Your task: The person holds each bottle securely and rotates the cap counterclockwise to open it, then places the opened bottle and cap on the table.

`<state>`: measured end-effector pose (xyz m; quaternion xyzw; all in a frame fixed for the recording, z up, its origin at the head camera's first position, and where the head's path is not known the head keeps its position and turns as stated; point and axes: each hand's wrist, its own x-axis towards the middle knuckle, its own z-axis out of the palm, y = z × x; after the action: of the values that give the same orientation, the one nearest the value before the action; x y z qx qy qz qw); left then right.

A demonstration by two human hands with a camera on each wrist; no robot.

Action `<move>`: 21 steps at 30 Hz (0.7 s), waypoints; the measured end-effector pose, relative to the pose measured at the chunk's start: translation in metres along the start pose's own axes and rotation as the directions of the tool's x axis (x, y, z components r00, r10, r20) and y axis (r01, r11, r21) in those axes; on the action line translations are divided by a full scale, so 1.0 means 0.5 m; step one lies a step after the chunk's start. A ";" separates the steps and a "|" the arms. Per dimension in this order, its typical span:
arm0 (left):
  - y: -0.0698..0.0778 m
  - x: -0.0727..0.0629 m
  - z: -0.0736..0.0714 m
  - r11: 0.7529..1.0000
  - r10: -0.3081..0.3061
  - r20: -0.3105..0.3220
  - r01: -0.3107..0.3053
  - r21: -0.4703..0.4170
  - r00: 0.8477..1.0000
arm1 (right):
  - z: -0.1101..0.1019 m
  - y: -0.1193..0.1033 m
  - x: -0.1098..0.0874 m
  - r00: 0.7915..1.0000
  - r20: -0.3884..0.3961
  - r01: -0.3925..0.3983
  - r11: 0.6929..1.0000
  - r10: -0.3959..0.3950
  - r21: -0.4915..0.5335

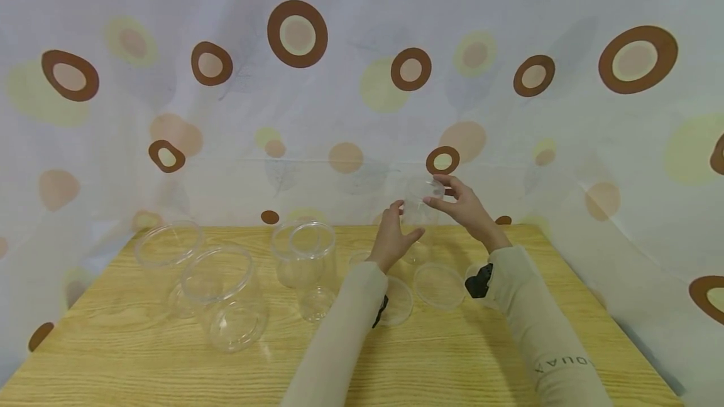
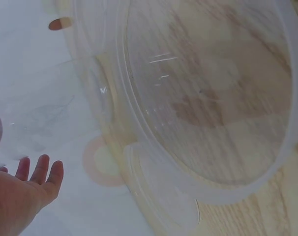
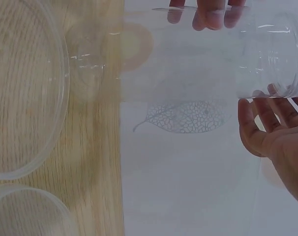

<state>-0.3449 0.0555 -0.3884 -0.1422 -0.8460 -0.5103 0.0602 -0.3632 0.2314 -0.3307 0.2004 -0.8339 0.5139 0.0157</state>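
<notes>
A tall clear plastic jar (image 1: 421, 212) stands upright between both hands near the table's back edge. My left hand (image 1: 391, 237) holds its left side around the middle, thumb in front and fingers behind. Higher up, my right hand (image 1: 466, 209) grips the jar near its rim from the right. In the right wrist view the right hand's fingers (image 3: 259, 123) curl under the clear top section, and the left fingertips (image 3: 213, 17) lie along the opposite wall. Round clear lids (image 1: 438, 286) lie flat on the table in front of the jar.
Several more clear jars stand on the left half of the wooden table (image 1: 141, 369), including a wide one (image 1: 237, 325) and a narrower one (image 1: 313, 269). Another lid (image 1: 398, 301) lies partly behind the left sleeve. A patterned cloth (image 1: 339, 112) hangs behind the table.
</notes>
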 end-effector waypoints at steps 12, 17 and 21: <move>0.013 -0.021 -0.025 0.999 0.038 0.024 -0.037 -0.039 0.999 | -0.008 -0.034 -0.016 0.999 0.021 0.032 0.999 -0.031 -0.022; 0.019 -0.040 -0.039 0.996 0.067 0.015 -0.066 -0.053 0.998 | -0.007 -0.062 -0.026 0.999 0.035 0.030 1.000 -0.030 -0.003; 0.026 -0.059 -0.048 0.993 0.085 0.012 -0.083 -0.088 0.996 | -0.006 -0.081 -0.037 0.999 0.043 0.028 1.000 -0.028 0.005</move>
<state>-0.3141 0.0349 -0.3732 -0.1841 -0.8165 -0.5429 0.0687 -0.3328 0.2240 -0.2992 0.2232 -0.8301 0.5109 0.0047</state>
